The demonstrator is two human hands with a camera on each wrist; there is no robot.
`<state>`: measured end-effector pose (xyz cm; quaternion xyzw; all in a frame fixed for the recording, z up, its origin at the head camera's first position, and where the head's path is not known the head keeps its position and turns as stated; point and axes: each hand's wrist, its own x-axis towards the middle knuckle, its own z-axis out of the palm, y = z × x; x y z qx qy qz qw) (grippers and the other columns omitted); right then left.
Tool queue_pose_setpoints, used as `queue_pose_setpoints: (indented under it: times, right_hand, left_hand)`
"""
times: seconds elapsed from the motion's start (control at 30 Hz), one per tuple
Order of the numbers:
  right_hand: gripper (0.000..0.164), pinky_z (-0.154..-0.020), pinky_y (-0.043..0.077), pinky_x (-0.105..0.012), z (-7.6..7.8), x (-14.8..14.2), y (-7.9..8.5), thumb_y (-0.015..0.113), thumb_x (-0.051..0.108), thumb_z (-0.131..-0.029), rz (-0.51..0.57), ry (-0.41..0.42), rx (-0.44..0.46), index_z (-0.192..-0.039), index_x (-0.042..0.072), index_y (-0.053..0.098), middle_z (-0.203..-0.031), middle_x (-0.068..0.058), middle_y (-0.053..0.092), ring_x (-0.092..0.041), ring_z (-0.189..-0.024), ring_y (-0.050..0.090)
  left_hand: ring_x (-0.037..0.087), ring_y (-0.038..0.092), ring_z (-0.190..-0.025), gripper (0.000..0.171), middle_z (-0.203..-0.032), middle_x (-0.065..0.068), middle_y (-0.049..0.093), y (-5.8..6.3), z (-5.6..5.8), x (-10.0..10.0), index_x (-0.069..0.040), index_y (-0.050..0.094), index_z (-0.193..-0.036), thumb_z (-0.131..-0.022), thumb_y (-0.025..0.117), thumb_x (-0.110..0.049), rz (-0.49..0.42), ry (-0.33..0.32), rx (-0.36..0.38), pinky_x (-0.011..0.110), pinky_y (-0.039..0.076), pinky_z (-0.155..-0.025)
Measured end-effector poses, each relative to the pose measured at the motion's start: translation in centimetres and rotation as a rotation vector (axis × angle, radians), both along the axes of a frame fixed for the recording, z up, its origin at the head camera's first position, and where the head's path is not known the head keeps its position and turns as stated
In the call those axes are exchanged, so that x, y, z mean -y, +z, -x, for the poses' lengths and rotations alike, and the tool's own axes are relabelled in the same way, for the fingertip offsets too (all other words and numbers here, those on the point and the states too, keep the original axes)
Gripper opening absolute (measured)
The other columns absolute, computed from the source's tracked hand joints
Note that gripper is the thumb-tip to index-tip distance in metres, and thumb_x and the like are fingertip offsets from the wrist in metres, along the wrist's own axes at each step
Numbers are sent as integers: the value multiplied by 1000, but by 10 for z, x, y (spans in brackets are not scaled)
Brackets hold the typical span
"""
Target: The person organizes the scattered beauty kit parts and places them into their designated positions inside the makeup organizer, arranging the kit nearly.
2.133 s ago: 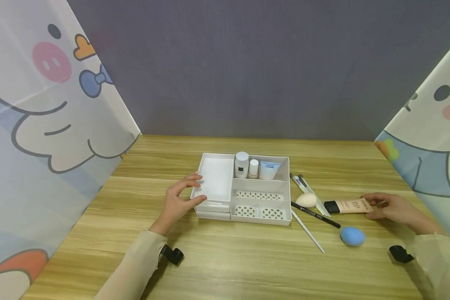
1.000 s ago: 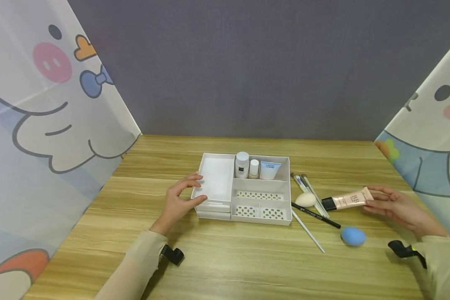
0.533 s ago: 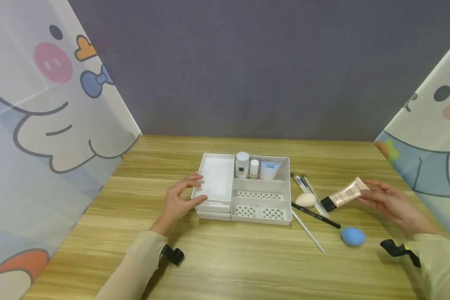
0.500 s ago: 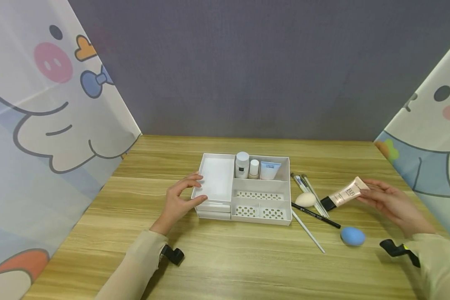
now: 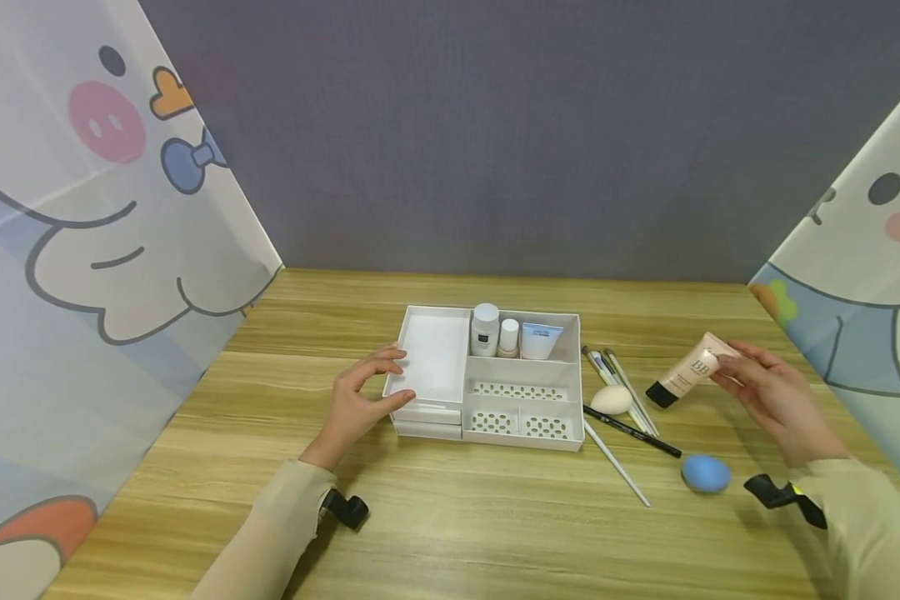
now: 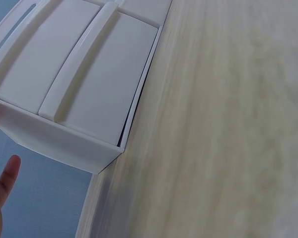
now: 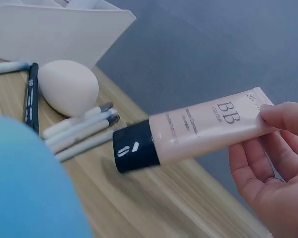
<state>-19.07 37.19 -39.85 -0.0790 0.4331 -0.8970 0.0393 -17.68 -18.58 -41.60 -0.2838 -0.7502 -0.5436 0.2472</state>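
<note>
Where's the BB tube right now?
In the head view, the BB tube is on the right side, with its pale end in the right hand. The brushes are to its left and the blue egg is below it.

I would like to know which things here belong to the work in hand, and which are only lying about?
In the work, it seems:
BB tube, gripped by the right hand
white organizer, beside the left hand

Apparently just there, no hand on them:
cream sponge
blue sponge
brushes
black pen
slim white stick
two bottles and light-blue tube, inside the organizer
</note>
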Motion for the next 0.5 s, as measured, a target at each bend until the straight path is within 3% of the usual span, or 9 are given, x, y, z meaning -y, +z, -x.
queue_pose_setpoints:
  times: [0.13,0.3,0.5]
  right_hand:
    - [33,-82,59,-32,0,8,3,40,-17,-98,18,-8,-15,-106,-3,69,-103,-12,68,-23,-92,69]
    - [33,-82,59,-32,2,17,6,40,-18,-98,15,-14,-37,-104,-5,70,-103,-13,69,-23,-93,69]
    - [32,-82,59,-31,6,28,10,42,-19,-97,-18,-36,-63,-102,-6,70,-100,-13,70,-22,-93,69]
  left_hand:
    - [45,55,-121,36,-113,30,66,10,-7,-4,7,66,-90,-62,80,24,2,0,-11,28,41,-109]
    - [44,57,-120,33,-110,33,65,27,-17,-9,9,64,-89,-63,80,23,2,-6,-18,26,43,-106]
    - [49,55,-118,33,-111,32,65,29,-18,-10,10,64,-89,-63,79,24,6,-9,-20,27,43,-107]
